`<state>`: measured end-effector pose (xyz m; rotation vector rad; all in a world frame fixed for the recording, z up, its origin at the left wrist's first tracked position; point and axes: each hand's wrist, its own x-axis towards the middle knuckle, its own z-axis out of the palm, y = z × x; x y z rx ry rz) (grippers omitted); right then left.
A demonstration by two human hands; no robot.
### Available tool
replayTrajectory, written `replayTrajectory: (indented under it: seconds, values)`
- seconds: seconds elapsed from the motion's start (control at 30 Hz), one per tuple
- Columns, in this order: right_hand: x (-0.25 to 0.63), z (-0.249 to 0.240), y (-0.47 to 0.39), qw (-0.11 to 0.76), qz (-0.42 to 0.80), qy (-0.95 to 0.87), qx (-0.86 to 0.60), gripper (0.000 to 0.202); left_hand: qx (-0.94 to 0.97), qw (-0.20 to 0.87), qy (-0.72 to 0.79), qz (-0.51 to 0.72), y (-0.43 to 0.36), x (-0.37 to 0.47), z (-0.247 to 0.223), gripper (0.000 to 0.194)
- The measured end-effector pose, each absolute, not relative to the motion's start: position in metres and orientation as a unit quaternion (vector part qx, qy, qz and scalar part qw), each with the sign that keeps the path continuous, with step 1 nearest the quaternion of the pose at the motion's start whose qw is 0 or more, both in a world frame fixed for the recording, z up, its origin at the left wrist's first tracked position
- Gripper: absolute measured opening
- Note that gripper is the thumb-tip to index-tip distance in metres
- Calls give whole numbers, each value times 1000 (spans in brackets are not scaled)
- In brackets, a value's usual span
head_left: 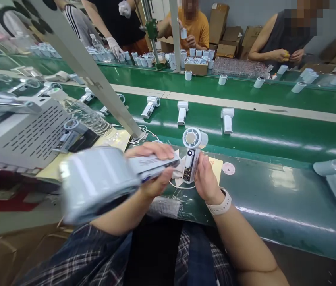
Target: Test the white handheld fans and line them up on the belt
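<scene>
A green conveyor belt [254,131] crosses the scene, with several handheld fans [182,112] spaced along it. On the belt's near side lies a green bench [263,190]. Above it, nearer than the belt, a person's left hand [156,184] grips a large-looking, blurred fan [105,174] by its handle. Just short of the belt, the right hand [206,178] is closed around a smaller-looking fan [192,153], some fingers hidden. Its circuit board [187,172] is exposed, so it seems part-built, its handle not yet covered; the blurred fan's completeness I cannot tell.
</scene>
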<state>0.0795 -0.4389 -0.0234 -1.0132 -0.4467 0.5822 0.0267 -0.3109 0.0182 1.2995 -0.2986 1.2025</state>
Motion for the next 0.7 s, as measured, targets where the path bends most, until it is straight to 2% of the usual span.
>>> replayTrajectory:
  seconds: [0.1,0.23,0.33,0.43,0.5,0.57,0.7]
  values:
    - [85,-25,-438,820,285,-174,-464,61,551,514,-201,626,-297,20,39,39]
    - [90,-28,-439,822,296,-146,-465,46,566,485,-201,636,-295,3,48,46]
    - [92,-27,-445,816,318,-133,-463,33,632,587,-173,476,-296,0,43,58]
    - [95,-22,-451,820,316,-123,-460,28,654,706,-138,236,-288,12,36,47]
    - [98,-19,-455,827,300,-118,-460,27,632,758,-105,123,-281,24,28,41]
    - [102,-19,-457,830,282,-116,-467,25,593,798,-63,80,-276,36,16,46]
    - [106,-20,-461,825,241,-126,-495,20,564,821,-16,86,-275,49,-11,53]
